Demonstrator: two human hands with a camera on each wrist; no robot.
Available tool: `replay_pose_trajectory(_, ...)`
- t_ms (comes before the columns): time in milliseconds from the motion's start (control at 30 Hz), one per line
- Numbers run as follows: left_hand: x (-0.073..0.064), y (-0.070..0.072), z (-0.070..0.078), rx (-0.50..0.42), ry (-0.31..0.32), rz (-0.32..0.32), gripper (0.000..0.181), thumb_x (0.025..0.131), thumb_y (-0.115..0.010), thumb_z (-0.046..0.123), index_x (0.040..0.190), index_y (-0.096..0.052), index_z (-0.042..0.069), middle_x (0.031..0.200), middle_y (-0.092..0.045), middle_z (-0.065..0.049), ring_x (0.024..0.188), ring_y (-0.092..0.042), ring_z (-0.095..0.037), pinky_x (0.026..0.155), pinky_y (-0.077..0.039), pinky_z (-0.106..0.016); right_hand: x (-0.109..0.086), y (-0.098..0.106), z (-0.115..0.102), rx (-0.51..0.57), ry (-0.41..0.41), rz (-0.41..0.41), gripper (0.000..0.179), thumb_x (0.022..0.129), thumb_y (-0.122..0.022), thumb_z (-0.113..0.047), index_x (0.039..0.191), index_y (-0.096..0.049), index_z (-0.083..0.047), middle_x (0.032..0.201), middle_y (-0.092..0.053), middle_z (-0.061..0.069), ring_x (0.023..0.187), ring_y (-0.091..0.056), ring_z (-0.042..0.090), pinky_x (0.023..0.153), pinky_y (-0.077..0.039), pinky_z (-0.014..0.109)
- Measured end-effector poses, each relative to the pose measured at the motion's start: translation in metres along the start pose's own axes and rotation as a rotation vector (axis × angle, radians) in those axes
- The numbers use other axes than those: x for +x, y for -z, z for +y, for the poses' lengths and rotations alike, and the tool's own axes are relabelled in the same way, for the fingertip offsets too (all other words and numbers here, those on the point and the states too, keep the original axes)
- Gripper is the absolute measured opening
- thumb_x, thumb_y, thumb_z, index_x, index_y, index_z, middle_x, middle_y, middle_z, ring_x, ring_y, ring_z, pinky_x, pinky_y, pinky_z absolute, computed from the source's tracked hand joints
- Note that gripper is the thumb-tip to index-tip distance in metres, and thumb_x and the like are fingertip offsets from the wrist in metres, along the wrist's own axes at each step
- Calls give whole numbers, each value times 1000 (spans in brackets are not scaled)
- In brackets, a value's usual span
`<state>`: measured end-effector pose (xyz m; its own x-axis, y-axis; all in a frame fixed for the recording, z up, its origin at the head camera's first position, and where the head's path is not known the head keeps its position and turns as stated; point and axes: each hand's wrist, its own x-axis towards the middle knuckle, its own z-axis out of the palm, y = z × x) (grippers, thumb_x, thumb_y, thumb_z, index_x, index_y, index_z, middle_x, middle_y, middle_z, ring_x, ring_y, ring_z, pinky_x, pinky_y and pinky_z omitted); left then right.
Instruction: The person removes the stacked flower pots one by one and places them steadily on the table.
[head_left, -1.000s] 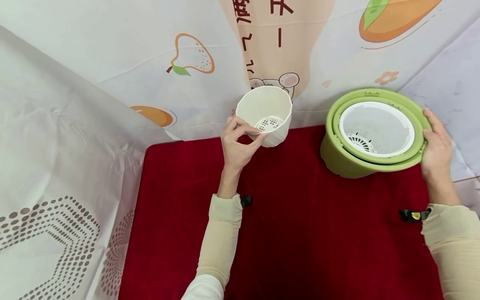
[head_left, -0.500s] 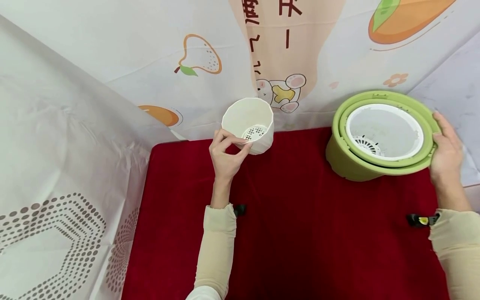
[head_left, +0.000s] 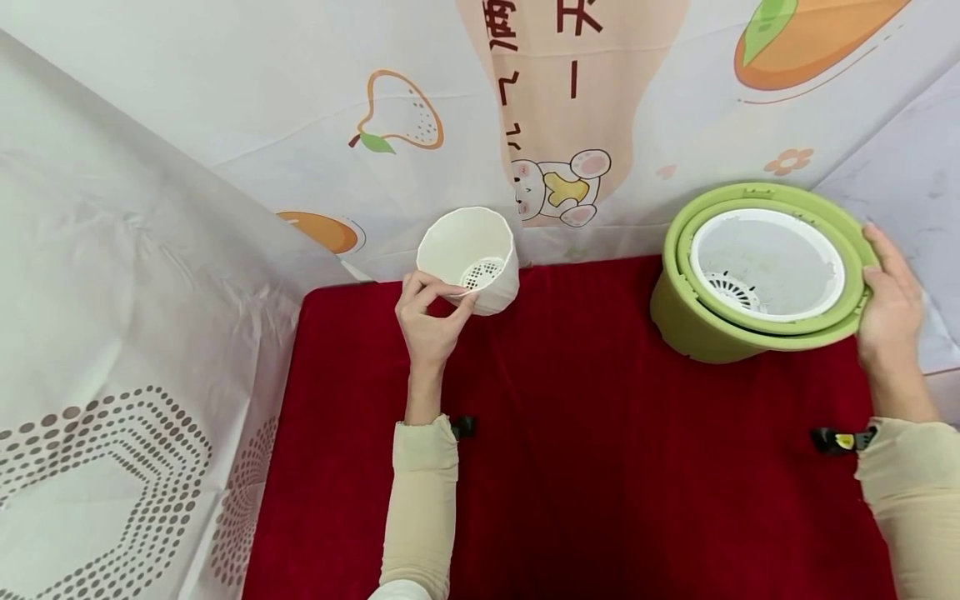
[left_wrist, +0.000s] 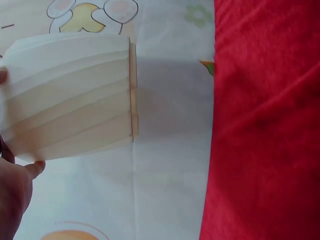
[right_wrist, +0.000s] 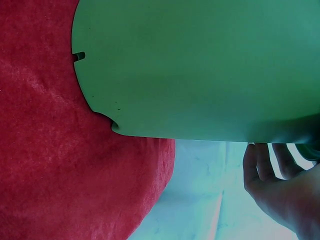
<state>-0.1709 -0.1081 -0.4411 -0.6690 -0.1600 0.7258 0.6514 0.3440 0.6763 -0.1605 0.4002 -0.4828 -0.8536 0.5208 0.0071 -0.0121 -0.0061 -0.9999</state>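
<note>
In the head view my left hand [head_left: 431, 321] pinches the near rim of a small white flower pot [head_left: 501, 292] between thumb and fingers. The pot's mouth tilts toward me, showing a perforated bottom. Its ribbed side [left_wrist: 75, 95] fills the upper left of the left wrist view, with wall showing between its base and the red cloth. My right hand [head_left: 892, 308] grips the right rim of a larger green flower pot [head_left: 701, 333]. Inside that pot sit a second green rim and a white pot [head_left: 795, 250] with a slotted bottom. The right wrist view shows fingers [right_wrist: 265, 165] against the green side.
A red cloth [head_left: 570, 467] covers the table. Behind it stands a white printed wall cloth [head_left: 285, 100] with fruit drawings, and another sheet [head_left: 135, 317] hangs at the left. The green pot stands near the table's back right.
My left hand has carried the small white flower pot leftward and slightly down. My right hand still grips the green pot's rim; the whole view has shifted slightly.
</note>
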Motion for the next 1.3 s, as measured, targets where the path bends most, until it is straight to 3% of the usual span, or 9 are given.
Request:
replay_pose_trajectory(167, -4, 6, -9, 24, 20, 16, 15, 63, -84, -15, 67, -71, -9, 70, -55, -24, 76, -47, -37, 75, -33, -30, 0, 2, -2, -97, -2, -5, 49, 102, -34, -5, 145, -52, -19, 153, -43, -6, 139, -33, 2, 107, -22, 6)
replay_pose_trajectory(467, -7, 27, -24, 51, 93, 103, 13, 65, -85, -12, 70, -73, -10, 71, -55, -27, 79, -47, -21, 73, -33, -34, -1, 0, 1, 41, 8, -26, 48, 102, -34, -4, 145, -53, -14, 154, -42, -1, 140, -34, 7, 107, -25, 8)
replay_pose_trajectory(600, -9, 35, -30, 62, 104, 132, 14, 64, -85, -13, 70, -72, -12, 71, -54, -28, 79, -48, -23, 75, -32, -30, -1, 0, 2, 51, -9, -21, 48, 102, -34, -4, 144, -53, -15, 155, -42, -2, 140, -33, 5, 107, -24, 8)
replay_pose_trajectory(833, -12, 45, -38, 86, 108, 151, 13, 64, -84, -14, 70, -73, -11, 72, -55, -25, 74, -51, -30, 78, -32, -33, 2, -1, 2, 62, -16, 3, 48, 101, -36, -3, 141, -57, -16, 151, -46, -4, 138, -35, 4, 107, -23, 7)
replay_pose_trajectory(1100, -19, 61, -49, 159, 205, 174, 13, 71, -85, -7, 73, -73, -12, 76, -57, -28, 81, -59, -22, 112, -22, -43, 2, 0, 4, 73, -7, 5, 47, 101, -36, -4, 142, -56, -14, 151, -46, -3, 138, -36, 6, 106, -25, 7)
replay_pose_trajectory(1300, -25, 73, -58, 195, 257, 218, 13, 71, -85, -6, 73, -73, -11, 77, -57, -27, 84, -59, -24, 115, -20, -45, 2, 0, 5, 87, -12, -6, 47, 101, -35, -4, 142, -56, -15, 153, -44, -2, 140, -34, 5, 107, -24, 7)
